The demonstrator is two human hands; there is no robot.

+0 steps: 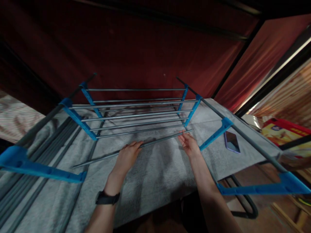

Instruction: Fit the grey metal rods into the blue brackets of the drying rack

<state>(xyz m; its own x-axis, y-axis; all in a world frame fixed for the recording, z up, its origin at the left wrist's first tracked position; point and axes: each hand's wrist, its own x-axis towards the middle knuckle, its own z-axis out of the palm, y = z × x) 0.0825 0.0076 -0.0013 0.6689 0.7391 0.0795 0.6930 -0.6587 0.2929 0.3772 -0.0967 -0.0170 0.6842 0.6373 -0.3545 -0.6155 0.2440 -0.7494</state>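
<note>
Blue brackets (48, 171) stood foremost; beyond, before the crossbars (141, 115), my left hand (130, 155) gripped a loose rod (160, 140), my right hand (189, 143) held its right end; level two-handed support, I judged, served best.

Printed matter is located on the red-and-yellow carton (272, 133), positioned to the right of the phone (232, 141). Yellow lettering (301, 131) stands on the carton's red area, at the part farther from the phone; its characters are too blurred to read with certainty. A small blue emblem (276, 128), on the carton part nearer the phone, is likewise illegible.
</note>
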